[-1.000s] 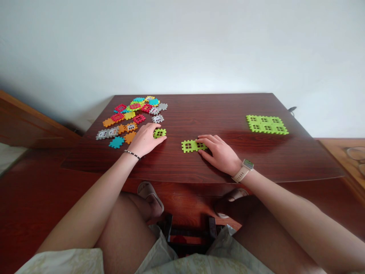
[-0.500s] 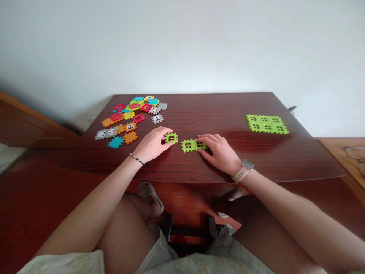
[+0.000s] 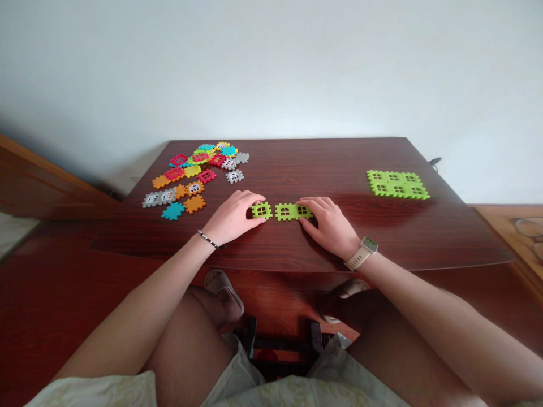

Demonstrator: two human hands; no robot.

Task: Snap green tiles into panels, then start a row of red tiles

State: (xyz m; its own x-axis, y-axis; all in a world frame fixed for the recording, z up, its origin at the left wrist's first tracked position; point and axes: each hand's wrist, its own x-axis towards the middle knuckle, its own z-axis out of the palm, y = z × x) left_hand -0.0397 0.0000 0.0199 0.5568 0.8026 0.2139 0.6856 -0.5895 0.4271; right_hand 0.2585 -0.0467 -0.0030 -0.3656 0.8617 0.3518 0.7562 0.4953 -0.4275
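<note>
My left hand [image 3: 235,219] grips a single green window tile [image 3: 262,211] by its upper and lower edges, thumb nearest me. To its right lies a strip of two joined green window tiles [image 3: 285,212], in line with it and parted from it by a narrow gap. Thumb and fingers of my right hand [image 3: 331,226] close on the strip's right end, hiding part of that tile. All these tiles have notched edges and cross-barred window openings, and they rest on or just over the dark wooden table [image 3: 271,246].
At the table's left lies a loose spread of notched tiles in several colours, among them an orange tile [image 3: 195,204], a blue tile [image 3: 173,211] and a grey window tile [image 3: 235,176]. A joined green panel [image 3: 397,185] lies at the right. A wall [image 3: 280,68] stands behind.
My left hand has moved right and slightly nearer with the single tile, narrowing the gap. The two-tile strip has turned a little and shifted right, now level with the single tile.
</note>
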